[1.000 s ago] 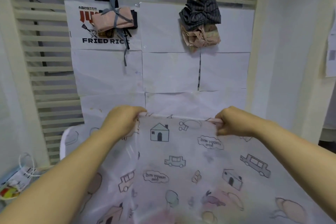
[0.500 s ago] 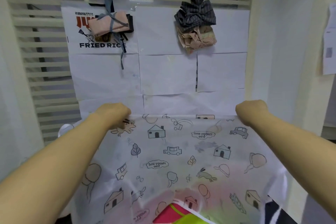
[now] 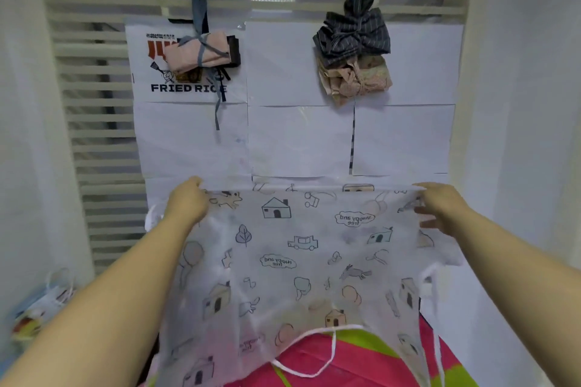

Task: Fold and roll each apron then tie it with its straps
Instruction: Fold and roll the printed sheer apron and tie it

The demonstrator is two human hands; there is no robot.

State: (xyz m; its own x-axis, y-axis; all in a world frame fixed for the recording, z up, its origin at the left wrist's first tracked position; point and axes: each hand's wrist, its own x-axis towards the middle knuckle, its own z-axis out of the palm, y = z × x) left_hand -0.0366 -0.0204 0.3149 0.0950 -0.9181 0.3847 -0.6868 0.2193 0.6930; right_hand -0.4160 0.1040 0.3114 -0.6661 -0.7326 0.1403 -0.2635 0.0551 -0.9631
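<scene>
Tension mattered: left hand (image 3: pixel 188 203) and right hand (image 3: pixel 441 207) each pinched a top corner of the thin white house-and-car-printed apron (image 3: pixel 298 261), spread in mid-air above a pink-and-green cloth (image 3: pixel 361 358), so level, matched corners looked key to a square fold.

The printed apron (image 3: pixel 298 261) runs off the bottom edge and hides most of the pink-and-green cloth (image 3: pixel 361 358) beneath it, the fingertips of the left hand (image 3: pixel 188 203) vanish behind its top hem, and the bag (image 3: pixel 41 308) to its left is blurred.
</scene>
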